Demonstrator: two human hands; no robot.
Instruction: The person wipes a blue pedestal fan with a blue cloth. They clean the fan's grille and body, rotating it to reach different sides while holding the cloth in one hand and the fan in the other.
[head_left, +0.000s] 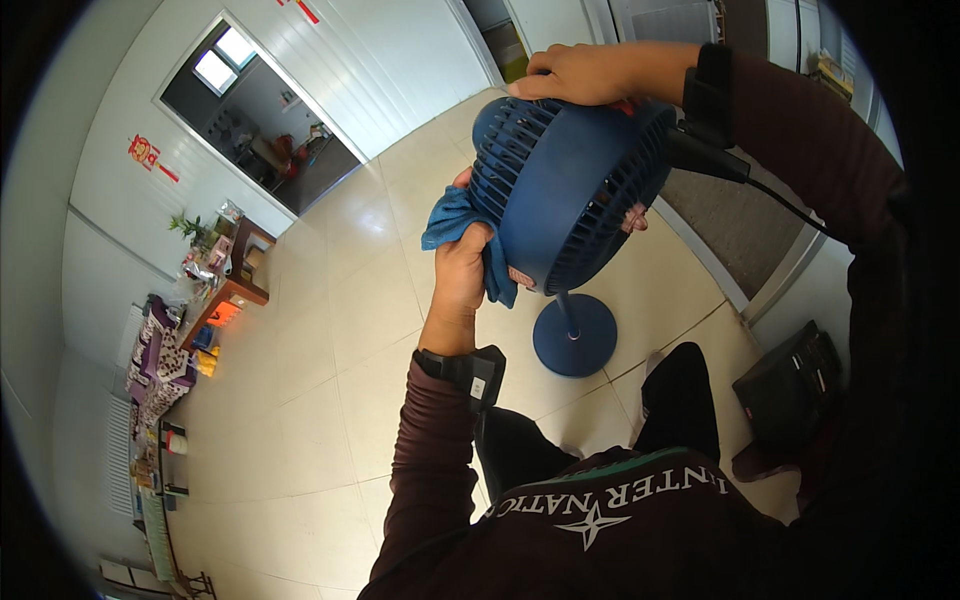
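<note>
A blue pedestal fan stands before me, its caged head at chest height and its round base on the floor. My left hand grips a blue cloth and presses it against the side of the fan head, by the rear grille. Across the top of the housing lies my right hand, fingers bent over the rim near the rear grille. A pinkish ornament shows at the front grille. Part of the pole is hidden behind the fan head.
Tiled floor surrounds the fan. At left are a wooden table with a plant and small items, and a sofa with patterned covers. A black box-shaped case stands at right. One doorway opens ahead.
</note>
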